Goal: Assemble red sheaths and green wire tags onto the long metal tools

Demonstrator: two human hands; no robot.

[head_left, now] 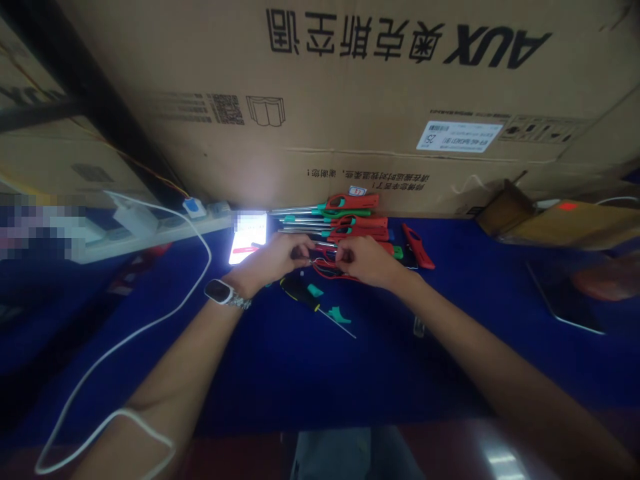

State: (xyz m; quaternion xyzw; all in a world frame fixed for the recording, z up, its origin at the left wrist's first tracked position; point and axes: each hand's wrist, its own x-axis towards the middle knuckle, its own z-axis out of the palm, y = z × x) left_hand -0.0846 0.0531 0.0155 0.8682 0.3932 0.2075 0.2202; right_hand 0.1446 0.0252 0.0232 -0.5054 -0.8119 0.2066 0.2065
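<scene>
Both hands work close together over an opened red gas lighter (325, 268) that lies on the blue cloth. My left hand (287, 257), with a watch on its wrist, is closed in a pinch at the lighter's front end; any small part between its fingertips is too small to name. My right hand (367, 260) has its fingers closed on the lighter's body and covers much of it. Just behind them several red and green long-necked lighters (353, 222) lie in a row. A black-and-yellow screwdriver (303, 293) lies in front, beside two green plastic pieces (339, 315).
A large cardboard box (360, 100) walls off the back. On the left are a power strip (170, 233), a white cable (197, 287) and a lit screen (247, 243). Another red lighter casing (417, 247) and a dark phone (565, 300) lie on the right.
</scene>
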